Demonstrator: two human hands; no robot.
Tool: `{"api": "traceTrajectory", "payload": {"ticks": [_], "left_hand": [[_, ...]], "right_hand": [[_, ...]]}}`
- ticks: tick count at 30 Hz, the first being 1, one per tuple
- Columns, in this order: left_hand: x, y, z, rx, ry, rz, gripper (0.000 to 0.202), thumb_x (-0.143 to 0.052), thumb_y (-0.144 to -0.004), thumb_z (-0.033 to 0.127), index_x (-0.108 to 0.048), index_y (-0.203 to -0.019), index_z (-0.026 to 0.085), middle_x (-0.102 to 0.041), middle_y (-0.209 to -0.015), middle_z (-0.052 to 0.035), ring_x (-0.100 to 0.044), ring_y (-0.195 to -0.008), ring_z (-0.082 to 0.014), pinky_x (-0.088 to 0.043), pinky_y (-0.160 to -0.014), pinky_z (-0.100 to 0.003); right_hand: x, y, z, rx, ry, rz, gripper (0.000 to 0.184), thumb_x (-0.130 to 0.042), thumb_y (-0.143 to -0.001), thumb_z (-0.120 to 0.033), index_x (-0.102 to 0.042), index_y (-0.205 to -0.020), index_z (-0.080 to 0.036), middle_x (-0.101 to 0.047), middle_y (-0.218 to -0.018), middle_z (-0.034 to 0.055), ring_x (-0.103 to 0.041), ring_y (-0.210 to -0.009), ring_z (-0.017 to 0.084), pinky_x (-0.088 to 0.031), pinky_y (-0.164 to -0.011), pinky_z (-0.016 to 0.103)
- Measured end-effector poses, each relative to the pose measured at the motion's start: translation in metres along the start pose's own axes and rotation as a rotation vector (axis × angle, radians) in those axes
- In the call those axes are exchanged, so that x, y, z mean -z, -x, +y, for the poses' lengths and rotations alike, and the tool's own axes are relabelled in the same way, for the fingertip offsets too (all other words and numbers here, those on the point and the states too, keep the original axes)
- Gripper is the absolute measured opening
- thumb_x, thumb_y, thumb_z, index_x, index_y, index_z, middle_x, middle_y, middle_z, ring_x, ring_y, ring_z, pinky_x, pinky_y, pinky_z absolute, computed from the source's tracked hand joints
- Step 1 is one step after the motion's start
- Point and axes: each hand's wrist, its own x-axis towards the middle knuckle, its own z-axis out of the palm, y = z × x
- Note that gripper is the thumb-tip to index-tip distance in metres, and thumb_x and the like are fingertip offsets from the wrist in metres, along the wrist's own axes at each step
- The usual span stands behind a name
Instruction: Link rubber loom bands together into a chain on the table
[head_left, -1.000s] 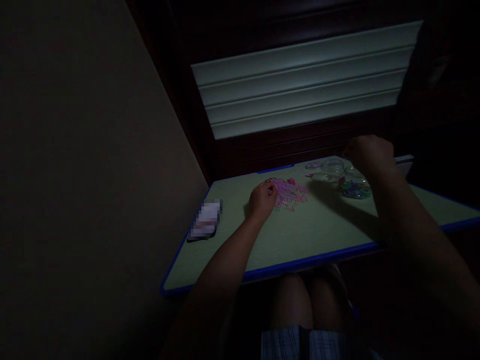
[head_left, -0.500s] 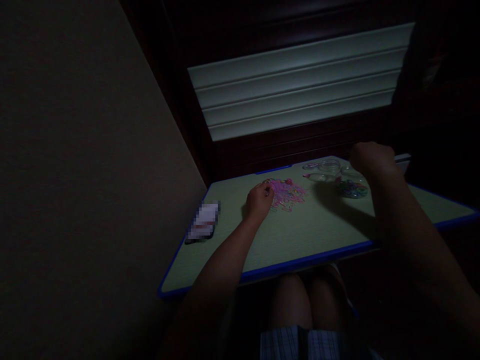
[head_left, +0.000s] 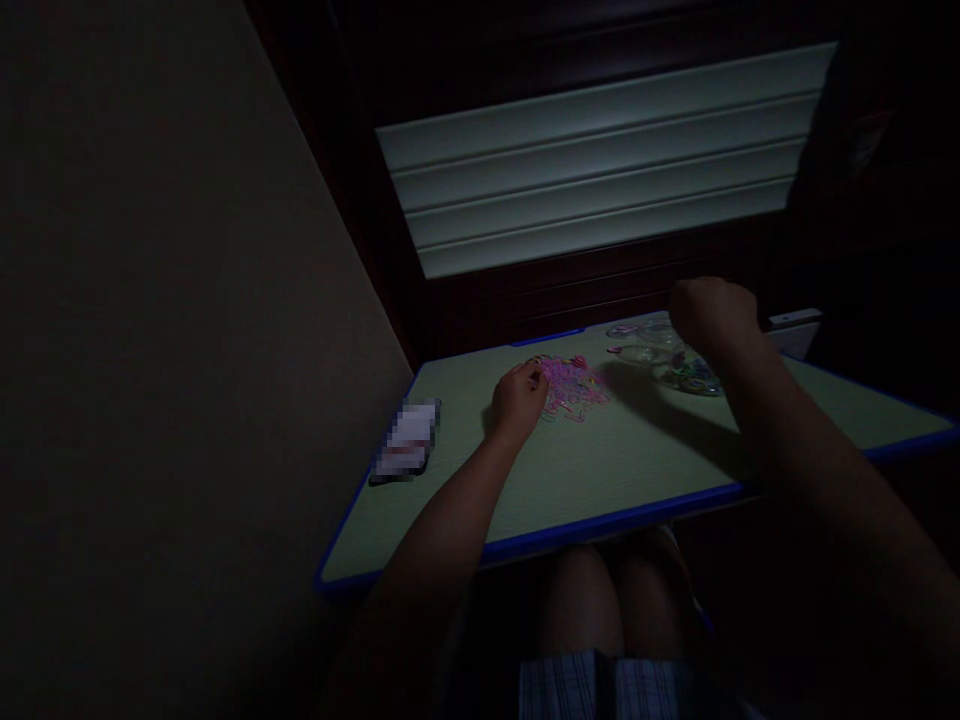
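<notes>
A loose pile of thin pink and purple bands or clips (head_left: 574,390), too small to name for certain, lies on the table (head_left: 600,470). At the pile's left edge rests my left hand (head_left: 520,400), its fingers curled and pinched; what they hold, if anything, I cannot make out. My right hand (head_left: 712,312) is raised above the table's far right part, closed, with its fingertips turned away from view. Below and behind it stands a clear round container (head_left: 688,378) with coloured pieces inside, partly hidden by that hand and arm.
More clear plastic containers or lids (head_left: 645,345) lie at the back of the table. A blurred-out flat object (head_left: 406,440) lies near its left edge. A pale box-like thing (head_left: 796,330) is at the back right. A wall (head_left: 187,350) borders the left side.
My right hand has moved left and slightly up, toward the pile, above the clear container. My left hand has stayed at the pile.
</notes>
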Motion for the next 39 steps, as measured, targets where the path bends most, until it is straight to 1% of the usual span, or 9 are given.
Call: {"api": "traceTrajectory", "payload": {"ticks": [5,10,13,22,25,29,34,36,39], "left_hand": [[0.001,0.000,0.001,0.008,-0.010,-0.010,0.019,-0.044,-0.077,0.024,-0.062,-0.081,0.016,-0.062,-0.077,-0.0031,-0.054,-0.065,-0.0107,-0.040,-0.062,-0.021],[0.002,0.001,0.001,-0.008,-0.016,-0.028,0.021,-0.043,-0.079,0.026,-0.062,-0.083,0.017,-0.063,-0.081,-0.0037,-0.054,-0.067,-0.0109,-0.041,-0.064,-0.021],[0.003,0.000,0.003,-0.012,-0.018,-0.035,0.021,-0.043,-0.079,0.027,-0.062,-0.083,0.017,-0.063,-0.081,-0.0039,-0.055,-0.069,-0.0113,-0.040,-0.065,-0.021],[0.004,0.000,0.001,0.007,-0.068,-0.056,0.020,-0.043,-0.079,0.025,-0.062,-0.081,0.017,-0.062,-0.081,-0.0040,-0.054,-0.068,-0.0115,-0.039,-0.065,-0.021],[0.004,-0.001,-0.001,-0.004,-0.061,-0.046,0.020,-0.043,-0.078,0.024,-0.062,-0.082,0.017,-0.062,-0.082,-0.0038,-0.054,-0.069,-0.0113,-0.039,-0.065,-0.021],[0.002,-0.002,-0.006,-0.005,-0.059,-0.042,0.019,-0.044,-0.078,0.023,-0.062,-0.082,0.018,-0.062,-0.081,-0.0035,-0.054,-0.067,-0.0111,-0.039,-0.065,-0.021],[0.002,-0.002,-0.008,-0.002,-0.066,-0.047,0.020,-0.044,-0.078,0.023,-0.062,-0.082,0.018,-0.062,-0.081,-0.0037,-0.054,-0.067,-0.0111,-0.039,-0.065,-0.021],[0.003,-0.002,-0.007,0.004,-0.069,-0.058,0.020,-0.044,-0.078,0.023,-0.062,-0.083,0.018,-0.062,-0.082,-0.0038,-0.054,-0.068,-0.0112,-0.039,-0.065,-0.021],[0.005,-0.003,-0.005,0.009,-0.076,-0.072,0.020,-0.044,-0.078,0.023,-0.062,-0.082,0.018,-0.063,-0.082,-0.0039,-0.054,-0.069,-0.0113,-0.040,-0.066,-0.021]], "right_hand": [[-0.003,0.011,-0.040,0.208,-0.044,0.069,0.030,-0.033,-0.083,-0.021,-0.060,-0.090,-0.011,-0.060,-0.090,0.0158,-0.056,-0.082,0.021,-0.036,-0.069,0.030],[-0.015,0.030,-0.078,0.521,-0.052,0.026,0.024,-0.038,-0.080,-0.018,-0.059,-0.091,-0.012,-0.060,-0.091,0.0142,-0.053,-0.085,0.022,-0.033,-0.071,0.031],[-0.020,0.038,-0.088,0.610,-0.113,0.002,0.022,-0.044,-0.077,-0.020,-0.058,-0.092,-0.013,-0.060,-0.091,0.0140,-0.052,-0.086,0.023,-0.033,-0.072,0.031],[-0.047,0.015,-0.079,0.351,-0.515,0.050,0.026,-0.040,-0.079,-0.021,-0.058,-0.096,-0.017,-0.062,-0.092,0.0073,-0.054,-0.077,0.016,-0.036,-0.064,0.023],[-0.058,-0.002,-0.077,0.318,-0.542,0.063,0.026,-0.040,-0.078,-0.021,-0.060,-0.095,-0.018,-0.062,-0.093,0.0063,-0.055,-0.079,0.015,-0.037,-0.066,0.022],[-0.071,-0.021,-0.084,0.185,-0.549,-0.019,0.027,-0.043,-0.077,-0.022,-0.061,-0.096,-0.019,-0.064,-0.093,0.0061,-0.057,-0.083,0.017,-0.038,-0.067,0.023],[-0.096,-0.023,-0.093,0.028,-0.609,-0.009,0.028,-0.040,-0.076,-0.018,-0.061,-0.096,-0.017,-0.064,-0.093,0.0077,-0.057,-0.085,0.017,-0.039,-0.071,0.023],[-0.106,-0.019,-0.091,0.036,-0.632,-0.014,0.029,-0.041,-0.077,-0.020,-0.060,-0.098,-0.017,-0.064,-0.095,0.0076,-0.057,-0.086,0.017,-0.040,-0.072,0.024],[-0.114,-0.014,-0.088,0.124,-0.657,-0.140,0.032,-0.046,-0.075,-0.023,-0.058,-0.104,-0.017,-0.064,-0.096,0.0067,-0.058,-0.083,0.015,-0.041,-0.072,0.024]]}}
